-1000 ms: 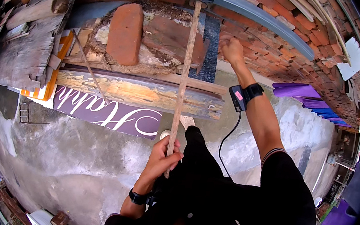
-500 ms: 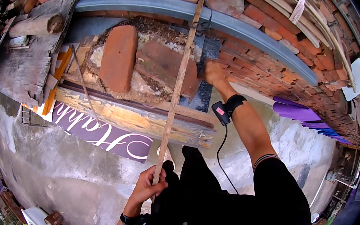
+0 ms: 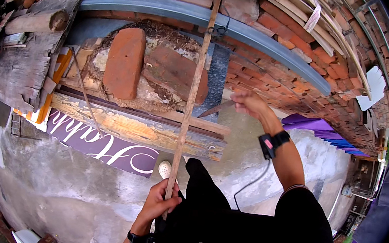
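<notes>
My left hand [image 3: 160, 201] is closed round the lower end of a long, thin wooden stick [image 3: 186, 120]. The stick stretches away over the bricks and across a grey metal beam, with a dark cord [image 3: 218, 29] tied near its far end. My right hand [image 3: 251, 104], fingers pinched, is to the right of the stick, holding a thin, pointed, knife-like blade [image 3: 217, 109] that slants down to the left. Two loose bricks, a red brick [image 3: 124, 62] and a dusty brick [image 3: 175, 74], lie left of and under the stick. A dark speckled strip [image 3: 217, 75] lies behind the blade.
The grey metal beam [image 3: 169, 12] curves across the far side, before stacked bricks [image 3: 290, 29]. A weathered board [image 3: 20, 66] bearing a log [image 3: 37, 24] stands left. Nearer lie a worn timber [image 3: 140, 125] and a purple printed sheet [image 3: 103, 144] on the concrete floor [image 3: 74, 179].
My right hand has drawn back toward me and to the right from the dark strip, bringing the knife-like blade into sight. My left hand keeps its hold on the stick.
</notes>
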Motion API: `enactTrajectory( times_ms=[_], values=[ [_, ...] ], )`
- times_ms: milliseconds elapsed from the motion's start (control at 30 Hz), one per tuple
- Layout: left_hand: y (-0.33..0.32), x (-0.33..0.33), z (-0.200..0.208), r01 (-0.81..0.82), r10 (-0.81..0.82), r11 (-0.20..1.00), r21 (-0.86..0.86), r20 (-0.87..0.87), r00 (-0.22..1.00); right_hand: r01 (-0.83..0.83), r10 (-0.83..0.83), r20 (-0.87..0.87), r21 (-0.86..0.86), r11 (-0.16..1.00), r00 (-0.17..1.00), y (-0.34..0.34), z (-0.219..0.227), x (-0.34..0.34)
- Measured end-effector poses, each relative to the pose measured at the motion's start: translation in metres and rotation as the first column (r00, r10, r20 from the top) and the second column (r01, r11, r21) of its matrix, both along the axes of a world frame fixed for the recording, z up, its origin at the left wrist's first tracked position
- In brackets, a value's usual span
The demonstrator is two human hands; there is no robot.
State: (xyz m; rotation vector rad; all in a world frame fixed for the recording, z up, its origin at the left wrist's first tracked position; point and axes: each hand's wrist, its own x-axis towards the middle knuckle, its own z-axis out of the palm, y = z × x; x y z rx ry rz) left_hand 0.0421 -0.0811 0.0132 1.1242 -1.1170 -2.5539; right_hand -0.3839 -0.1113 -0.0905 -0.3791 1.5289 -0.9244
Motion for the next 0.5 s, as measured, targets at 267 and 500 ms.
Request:
enactTrajectory(
  times_ms=[267,500],
  values=[
    [0.001,-0.002,-0.009,0.008,-0.007,1.000,0.005,-0.070,0.998,0.189,-0.233,0.448,0.140,0.972,0.863,0.118,0.079,0.000],
    [0.002,-0.002,-0.012,-0.019,0.022,1.000,0.024,-0.104,0.994,0.307,-0.233,0.293,-0.237,0.922,0.927,0.118,0.159,0.005]
  ],
)
